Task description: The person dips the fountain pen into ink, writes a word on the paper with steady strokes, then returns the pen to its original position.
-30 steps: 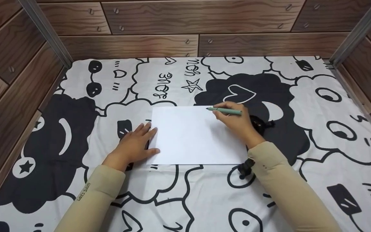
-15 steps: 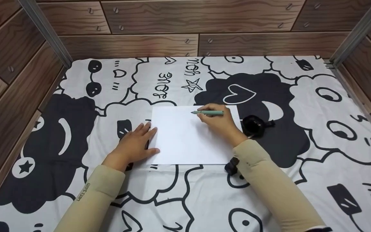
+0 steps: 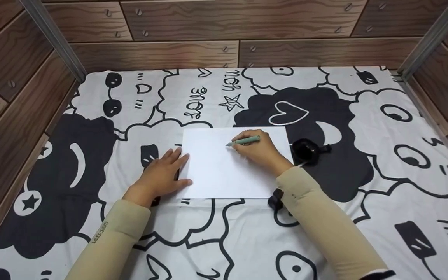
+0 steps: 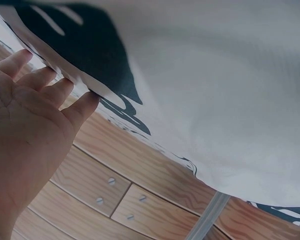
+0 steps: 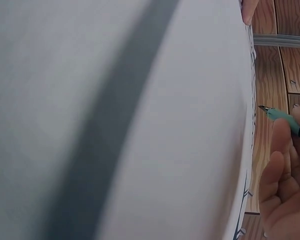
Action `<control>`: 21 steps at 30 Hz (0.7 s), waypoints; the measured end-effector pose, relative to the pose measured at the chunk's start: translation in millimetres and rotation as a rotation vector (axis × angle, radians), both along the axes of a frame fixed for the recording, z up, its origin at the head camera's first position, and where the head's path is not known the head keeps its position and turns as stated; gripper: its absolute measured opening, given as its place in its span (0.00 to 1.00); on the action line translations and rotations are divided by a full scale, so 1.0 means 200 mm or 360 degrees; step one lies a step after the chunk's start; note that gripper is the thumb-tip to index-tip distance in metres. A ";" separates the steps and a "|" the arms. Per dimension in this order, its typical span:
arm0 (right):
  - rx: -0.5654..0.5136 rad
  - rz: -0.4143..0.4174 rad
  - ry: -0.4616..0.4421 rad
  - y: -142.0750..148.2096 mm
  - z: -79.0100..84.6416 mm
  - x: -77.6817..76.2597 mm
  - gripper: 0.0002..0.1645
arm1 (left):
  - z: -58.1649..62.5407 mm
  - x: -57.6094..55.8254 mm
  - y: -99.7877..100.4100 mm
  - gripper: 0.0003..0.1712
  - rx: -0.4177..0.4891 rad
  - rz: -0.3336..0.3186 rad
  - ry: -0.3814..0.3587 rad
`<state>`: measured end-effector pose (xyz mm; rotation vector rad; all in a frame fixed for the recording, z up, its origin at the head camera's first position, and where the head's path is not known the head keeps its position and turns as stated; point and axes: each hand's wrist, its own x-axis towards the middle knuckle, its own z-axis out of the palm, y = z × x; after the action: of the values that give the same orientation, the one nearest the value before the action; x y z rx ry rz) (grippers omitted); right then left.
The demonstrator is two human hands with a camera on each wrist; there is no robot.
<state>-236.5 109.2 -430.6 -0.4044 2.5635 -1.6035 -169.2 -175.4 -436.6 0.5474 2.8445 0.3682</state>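
A blank-looking white sheet of paper (image 3: pixel 208 171) lies flat on the patterned cloth. My left hand (image 3: pixel 160 175) rests at its left edge, fingers spread, with the thumb and a fingertip on the paper. In the left wrist view, the left hand's fingers (image 4: pixel 55 92) look extended. Over the sheet's upper middle, my right hand (image 3: pixel 259 149) pinches a green pen (image 3: pixel 247 140) between thumb and fingers, its tip pointing left. The pen's dark tip shows in the right wrist view beside the green pen (image 5: pixel 285 120); whether it touches the paper I cannot tell.
A glossy black object (image 3: pixel 306 151) of unclear kind stands right of the paper. A small black device (image 3: pixel 275 200) shows under the right wrist. Black-and-white cartoon cloth (image 3: pixel 216 221) covers the surface, bounded by wood-patterned panels (image 3: pixel 154 54) and grey corner strips (image 3: pixel 55 42).
My right hand has moved left across the paper with the pen, then slightly toward me. The black object on the right now shows more fully. The left hand has stayed put.
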 end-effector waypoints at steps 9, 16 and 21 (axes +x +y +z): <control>0.0093 0.0027 -0.0030 0.00 -0.01 0.00 0.06 | 0.00 0.00 0.00 0.45 -0.0007 0.0014 -0.0007; 0.0084 0.0020 -0.0061 0.00 0.00 0.00 0.06 | 0.00 0.01 0.00 0.45 -0.0006 0.0017 -0.0006; 0.0101 0.0002 -0.0046 0.00 -0.01 0.00 0.06 | 0.00 0.01 0.00 0.45 0.0001 0.0023 -0.0026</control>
<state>-236.5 109.2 -431.6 -0.3744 2.5844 -1.5118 -167.7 -175.9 -435.9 0.5217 2.8345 0.3747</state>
